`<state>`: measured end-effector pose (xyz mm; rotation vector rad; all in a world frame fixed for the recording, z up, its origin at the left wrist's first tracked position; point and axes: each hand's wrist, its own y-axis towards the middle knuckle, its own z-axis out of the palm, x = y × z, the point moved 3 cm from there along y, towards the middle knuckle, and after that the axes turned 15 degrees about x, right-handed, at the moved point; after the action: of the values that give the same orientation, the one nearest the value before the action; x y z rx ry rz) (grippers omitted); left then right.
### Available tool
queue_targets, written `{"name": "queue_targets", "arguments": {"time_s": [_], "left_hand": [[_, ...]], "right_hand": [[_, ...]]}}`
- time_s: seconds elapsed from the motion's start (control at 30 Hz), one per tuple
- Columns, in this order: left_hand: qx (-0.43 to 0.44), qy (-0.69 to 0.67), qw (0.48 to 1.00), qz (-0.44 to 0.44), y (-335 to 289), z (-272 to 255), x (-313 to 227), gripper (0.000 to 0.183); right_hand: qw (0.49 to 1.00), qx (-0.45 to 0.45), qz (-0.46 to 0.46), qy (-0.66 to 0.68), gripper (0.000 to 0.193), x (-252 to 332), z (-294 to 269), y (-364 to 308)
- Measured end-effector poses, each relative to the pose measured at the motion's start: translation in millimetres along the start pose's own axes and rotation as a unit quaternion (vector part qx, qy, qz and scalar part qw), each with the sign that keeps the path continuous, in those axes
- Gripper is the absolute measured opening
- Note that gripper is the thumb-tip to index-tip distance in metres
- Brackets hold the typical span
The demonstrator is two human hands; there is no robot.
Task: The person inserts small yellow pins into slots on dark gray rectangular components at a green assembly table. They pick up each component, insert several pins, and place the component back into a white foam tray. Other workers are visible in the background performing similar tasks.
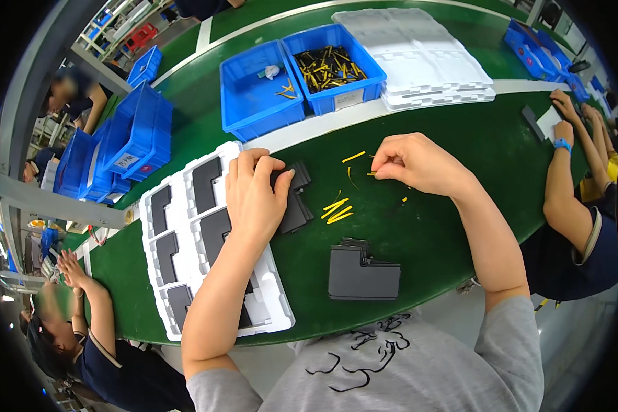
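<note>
My left hand is at the right rim of a white moulded tray. Its fingers are curled, with thumb and forefinger around the edge of a black L-shaped part beside a group of similar black parts. Flat black L-shaped pieces sit in the tray's pockets, some hidden under my left arm. Over the green table, my right hand pinches a small yellow strip between thumb and forefinger. Several yellow strips lie loose between my hands. Nearer me is a stack of black L-shaped parts.
Beyond my hands stand a blue bin with a few yellow strips and another blue bin full of black and yellow pieces. White trays are stacked to their right. More blue bins stand left. Co-workers sit on both sides.
</note>
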<state>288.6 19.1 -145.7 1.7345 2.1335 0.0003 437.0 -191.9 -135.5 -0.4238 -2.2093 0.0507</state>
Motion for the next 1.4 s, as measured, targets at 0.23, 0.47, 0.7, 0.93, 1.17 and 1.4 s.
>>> {"name": "queue_targets", "arguments": {"time_s": [0.23, 0.47, 0.7, 0.93, 1.17, 1.4], "left_hand": [[0.009, -0.081, 0.993, 0.081, -3, 5, -22, 0.01], [0.036, -0.116, 0.984, 0.132, -10, 9, -39, 0.009], [0.031, -0.125, 0.982, 0.141, -11, 12, -40, 0.01], [0.033, -0.133, 0.978, 0.157, -12, 10, -41, 0.012], [0.047, -0.133, 0.977, 0.159, -14, 10, -41, 0.017], [0.03, -0.161, 0.97, 0.18, -13, 11, -37, 0.018]], "right_hand": [[0.998, 0.012, 0.05, 0.032, 0.013, 5, 1, -3], [0.998, 0.035, 0.008, 0.046, 0.014, 7, 3, -1], [1.0, 0.005, 0.007, -0.022, 0.01, 14, 1, -3], [0.993, -0.017, -0.052, 0.102, 0.008, 17, 12, 2], [0.947, -0.034, -0.107, 0.301, 0.016, 13, 30, 12], [0.901, -0.053, -0.124, 0.411, 0.014, 19, 43, 17]]}}
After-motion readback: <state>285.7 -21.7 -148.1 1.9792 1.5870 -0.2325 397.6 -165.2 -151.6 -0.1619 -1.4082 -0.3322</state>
